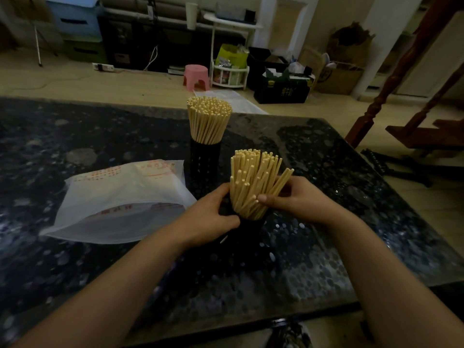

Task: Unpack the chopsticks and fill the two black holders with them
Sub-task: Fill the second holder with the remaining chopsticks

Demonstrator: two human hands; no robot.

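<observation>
Both hands work at frame centre: my left hand [213, 217] grips the near black perforated holder [247, 231], my right hand [293, 197] pinches its splayed pale wooden chopsticks [253, 182]. Next, I judge, seat them level. Holder 2 [204, 156] stands full behind, upper centre.

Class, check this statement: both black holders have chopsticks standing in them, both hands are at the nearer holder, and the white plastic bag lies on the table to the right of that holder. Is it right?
One detail is wrong. The head view shows the white plastic bag lying to the left of the nearer holder, not the right. The rest stands: the farther holder is also filled, and the left hand and right hand are at the nearer one, on the table.
</observation>
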